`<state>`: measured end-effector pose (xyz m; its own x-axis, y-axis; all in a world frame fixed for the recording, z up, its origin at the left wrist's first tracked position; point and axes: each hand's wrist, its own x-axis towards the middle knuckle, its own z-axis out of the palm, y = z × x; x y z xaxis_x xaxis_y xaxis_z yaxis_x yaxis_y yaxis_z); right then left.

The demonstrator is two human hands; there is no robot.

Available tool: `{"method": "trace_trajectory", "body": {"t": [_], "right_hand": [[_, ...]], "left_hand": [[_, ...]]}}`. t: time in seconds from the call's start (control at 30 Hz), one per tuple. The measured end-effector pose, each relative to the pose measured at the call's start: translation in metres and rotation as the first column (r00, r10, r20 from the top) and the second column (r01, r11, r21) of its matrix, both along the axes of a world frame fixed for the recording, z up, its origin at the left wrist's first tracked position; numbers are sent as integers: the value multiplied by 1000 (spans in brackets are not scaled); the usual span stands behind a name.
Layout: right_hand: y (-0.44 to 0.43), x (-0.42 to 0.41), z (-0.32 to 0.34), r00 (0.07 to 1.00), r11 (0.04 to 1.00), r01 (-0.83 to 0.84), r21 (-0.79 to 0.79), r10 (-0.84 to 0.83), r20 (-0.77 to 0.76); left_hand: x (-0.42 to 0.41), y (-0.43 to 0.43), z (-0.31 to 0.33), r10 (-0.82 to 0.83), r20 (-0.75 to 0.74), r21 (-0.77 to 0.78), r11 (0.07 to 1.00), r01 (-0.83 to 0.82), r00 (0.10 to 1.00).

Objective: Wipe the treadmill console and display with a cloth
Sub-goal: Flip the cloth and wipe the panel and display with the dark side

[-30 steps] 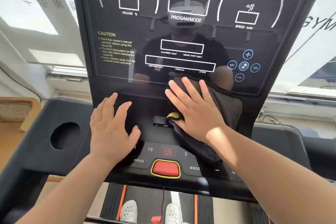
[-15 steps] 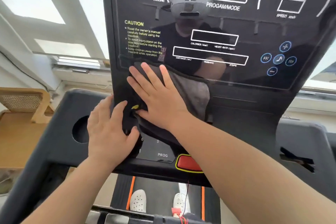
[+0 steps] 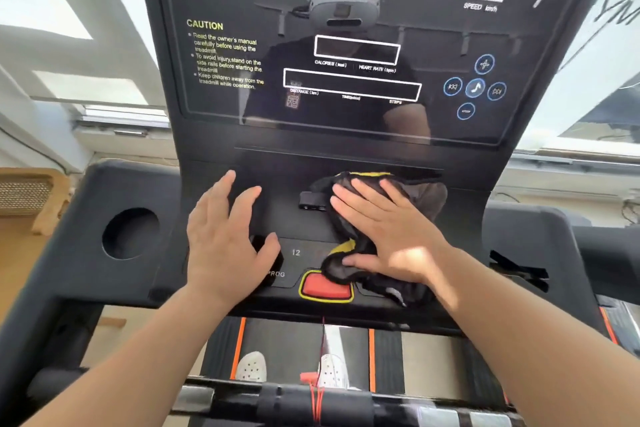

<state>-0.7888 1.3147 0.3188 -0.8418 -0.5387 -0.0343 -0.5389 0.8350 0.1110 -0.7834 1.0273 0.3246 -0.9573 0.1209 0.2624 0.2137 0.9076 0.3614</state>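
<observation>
At the bottom centre of the frame, two white shoes [image 3: 252, 367] stand on the dark treadmill belt [image 3: 287, 340], which has orange stripes along it, and a red cord [image 3: 317, 399] hangs between them. Two bare forearms reach up from the lower corners.

The left grip [image 3: 225, 243] lies flat on the black console [image 3: 277, 215], left of centre. Its fingers are straight and spread and hold nothing, and its thumb is beside the "12" and "PROG" markings. The right grip [image 3: 391, 239] is just right of centre, fingers straight and fanned out, palm pressing down on the cloth [image 3: 431, 196].

The cloth is dark with a yellow edge. It is bunched on the lower console under that palm, and its lower fold overlaps the upper right of the red button [image 3: 325, 288], which has a yellow rim. A small black plug [image 3: 311, 201] sits at the cloth's left edge, near the fingertips. A round cup hole [image 3: 131, 233] is in the console wing at the left.

Above, the glossy display [image 3: 346, 121] fills the upper middle of the frame. It carries white outlined boxes, a yellow CAUTION text and blue round buttons. Bright windows [image 3: 52, 28] flank it.
</observation>
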Motion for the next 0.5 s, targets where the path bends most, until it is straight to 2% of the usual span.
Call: {"method": "trace_trajectory", "body": {"t": [0.13,0.27,0.5], "right_hand": [[37,25,-4,995,997,64,-32,-61,79],[46,41,-6,987,994,101,-35,-95,130],[18,47,-7,983,996,-75,-58,83,164]], "left_hand": [[11,8,-5,39,51,2,999,-39,998],[22,5,-11,149,91,16,988,-151,985],[47,-28,-15,286,68,48,956,-289,956]]}}
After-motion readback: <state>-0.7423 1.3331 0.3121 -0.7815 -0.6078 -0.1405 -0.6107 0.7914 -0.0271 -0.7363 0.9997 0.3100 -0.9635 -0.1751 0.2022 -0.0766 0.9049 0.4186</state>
